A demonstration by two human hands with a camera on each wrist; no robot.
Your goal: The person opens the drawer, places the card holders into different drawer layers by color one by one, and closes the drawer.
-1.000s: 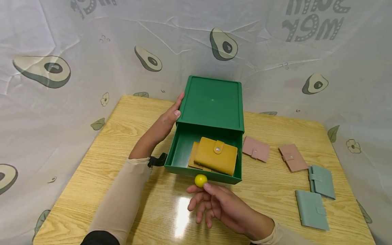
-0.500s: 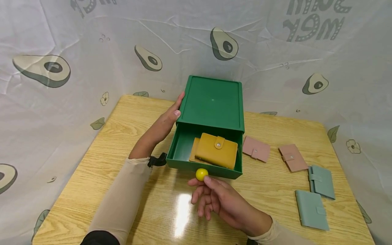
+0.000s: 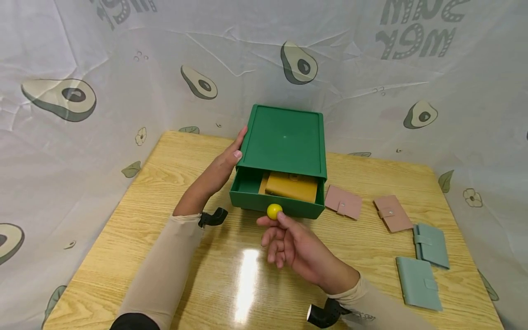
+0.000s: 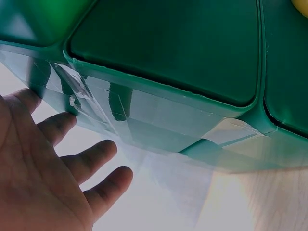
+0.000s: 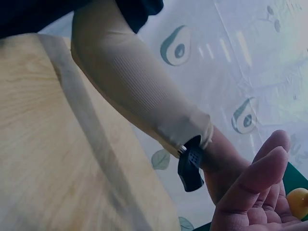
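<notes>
A green drawer box [image 3: 284,140] stands on the table, its drawer [image 3: 247,200] partly pulled out. Inside lie a mustard-yellow snap wallet [image 3: 292,188] and a tan flat piece [image 3: 262,183] beneath it, both partly under the box top. My left hand [image 3: 218,169] rests along the box's left side; the left wrist view shows its fingers [image 4: 91,161] extended beside the green wall. At the drawer front, my right hand [image 3: 299,252] pinches the round yellow knob [image 3: 274,211] between thumb and index finger, the other fingers loosely bent. The knob [image 5: 298,202] also shows in the right wrist view.
Right of the box lie two pink snap wallets, one close to it [image 3: 343,202] and one farther right [image 3: 393,213]. Two pale green ones [image 3: 431,245] [image 3: 418,283] lie nearer the table's right edge. A printed white curtain [image 3: 247,46] hangs behind the table [image 3: 136,229].
The drawer has slid inward, away from me, carrying the wallets farther under the box top. My right hand has moved forward with the knob. The left hand stays at the box's side.
</notes>
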